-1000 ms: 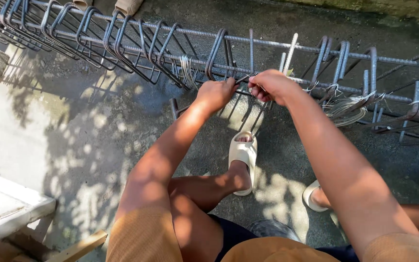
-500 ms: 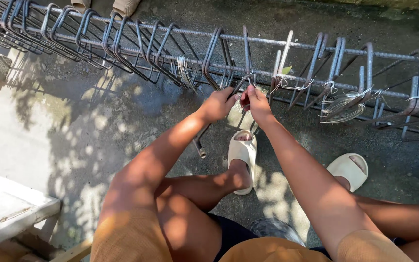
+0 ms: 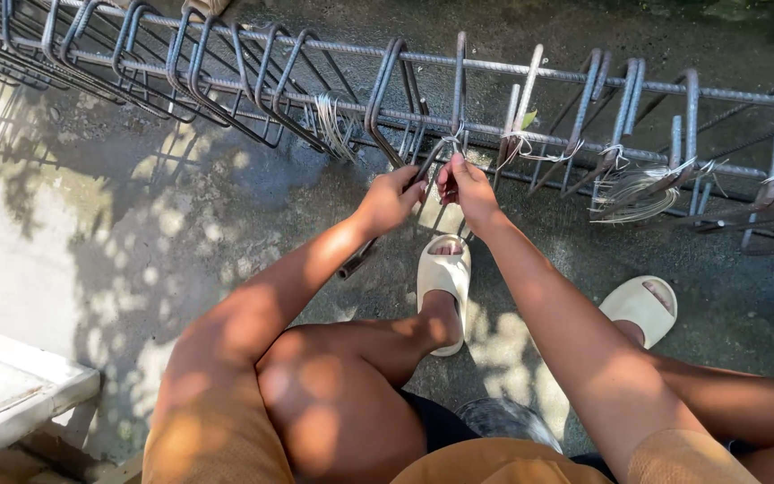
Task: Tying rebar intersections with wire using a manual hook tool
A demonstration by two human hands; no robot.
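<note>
Rebar cage (image 3: 405, 81) up at 12 o'clock is dark grey with a rusty brown tinge, and the tie wire (image 3: 629, 190) at 2 o'clock is pale silver. Slides (image 3: 443, 273) are cream/off-white. Shorts (image 3: 208, 439) at 6 o'clock are tan-orange. Concrete floor (image 3: 136, 224) is grey, dappled with leafy shadow patches. White board (image 3: 2, 394) at 8 o'clock.

Both hands, the left hand (image 3: 391, 197) and the right hand (image 3: 466, 186), are crowded in close against the rebar cage (image 3: 494, 99), whose bent steel loops (image 3: 385, 99) stand side by side with only narrow slots between them. Loose wire bundles (image 3: 633, 193) clutter the gaps to the right. Below the hands, the raised knee (image 3: 315, 376) and sandal (image 3: 443, 273) block the way. Bare concrete ground (image 3: 91, 206) lies open on the left, short of the white box (image 3: 11, 394).
</note>
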